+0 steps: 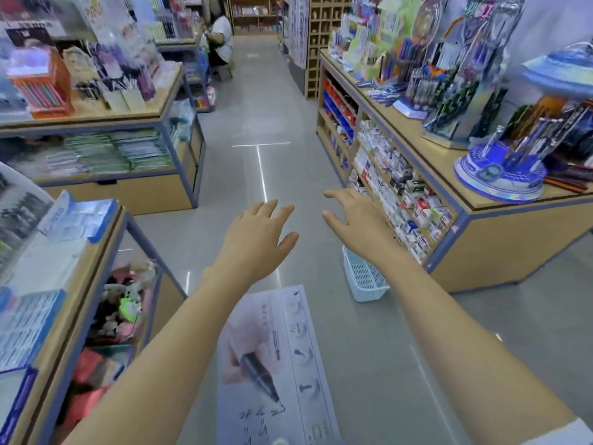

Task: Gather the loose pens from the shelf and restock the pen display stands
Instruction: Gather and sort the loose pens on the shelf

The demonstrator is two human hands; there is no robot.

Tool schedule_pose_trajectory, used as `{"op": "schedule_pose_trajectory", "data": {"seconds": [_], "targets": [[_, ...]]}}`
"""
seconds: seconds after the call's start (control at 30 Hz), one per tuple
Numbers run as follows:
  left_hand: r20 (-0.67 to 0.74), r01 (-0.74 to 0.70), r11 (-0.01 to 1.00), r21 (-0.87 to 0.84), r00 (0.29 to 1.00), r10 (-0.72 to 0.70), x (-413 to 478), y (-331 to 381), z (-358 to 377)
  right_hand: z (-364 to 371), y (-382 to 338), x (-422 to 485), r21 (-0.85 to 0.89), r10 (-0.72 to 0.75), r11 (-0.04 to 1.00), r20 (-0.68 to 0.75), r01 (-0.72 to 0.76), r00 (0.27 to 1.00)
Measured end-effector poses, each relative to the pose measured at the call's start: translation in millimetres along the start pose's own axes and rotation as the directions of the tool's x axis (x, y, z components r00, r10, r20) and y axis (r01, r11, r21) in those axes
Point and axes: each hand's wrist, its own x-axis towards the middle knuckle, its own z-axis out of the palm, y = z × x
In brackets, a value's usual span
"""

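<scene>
Pen stand (499, 175) at shelf (431, 152) corner; left hand (256, 239), right hand (357, 223) over aisle (288, 123).

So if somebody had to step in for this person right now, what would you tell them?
Left hand: open, empty, held out over the aisle.
Right hand: open, empty, held out near the shelf on the right.
Loose pens lie farther along that shelf top, beside the pen stands.
A basket sits on the floor by the shelf.
Done: nothing picked up yet.
Left: gather the pens, restock the stands.
</scene>
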Motion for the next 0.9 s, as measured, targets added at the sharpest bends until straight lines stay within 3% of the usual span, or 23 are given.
{"op": "schedule_pose_trajectory", "data": {"seconds": [0.43, 0.7, 0.9], "targets": [[0.079, -0.039, 0.999, -0.013, 0.996, 0.040, 280.1, -92.0, 23.4, 62.2, 96.2, 258.6, 0.054, 0.105, 0.993, 0.017, -0.105, 0.994], [0.023, -0.064, 0.998, -0.015, 0.998, 0.064, 482.6, -119.4, 5.8, 53.4, 165.0, 454.9, 0.038, 0.104, 0.994, -0.039, -0.103, 0.994], [0.072, -0.088, 0.996, -0.033, 0.993, 0.090, 611.6, -149.0, 19.0, 75.2, 213.7, 561.6, 0.019, 0.150, 0.989, -0.010, -0.150, 0.989]]}}
